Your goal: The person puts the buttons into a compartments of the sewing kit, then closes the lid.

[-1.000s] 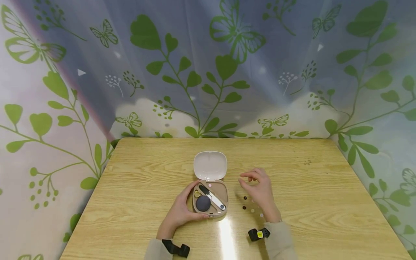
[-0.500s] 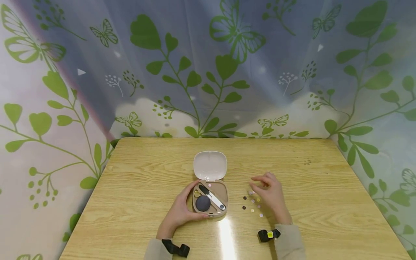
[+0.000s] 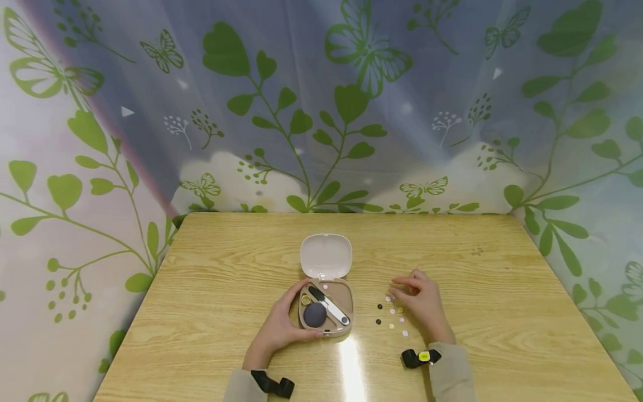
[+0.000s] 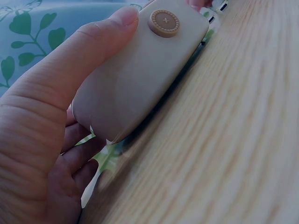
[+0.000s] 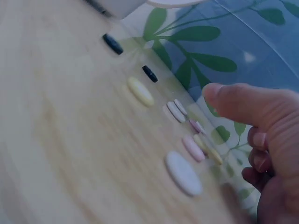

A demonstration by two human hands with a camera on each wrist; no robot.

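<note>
Your left hand (image 3: 278, 322) has fingers clamped on the case (image 3: 343, 296); right hand (image 3: 424, 301) fingers apart near buttons (image 3: 392, 311), thin enough to slip.

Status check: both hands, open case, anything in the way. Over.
Left hand grips open case. Right hand near loose buttons, none visibly held. One pink button in case. Nothing seen blocking.

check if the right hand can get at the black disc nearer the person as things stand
Probably yes: the right hand is close by, and the black disc lies uncovered on the table, apart from the open case. Only small flat discs lie between, likely easy to pass over.
</note>
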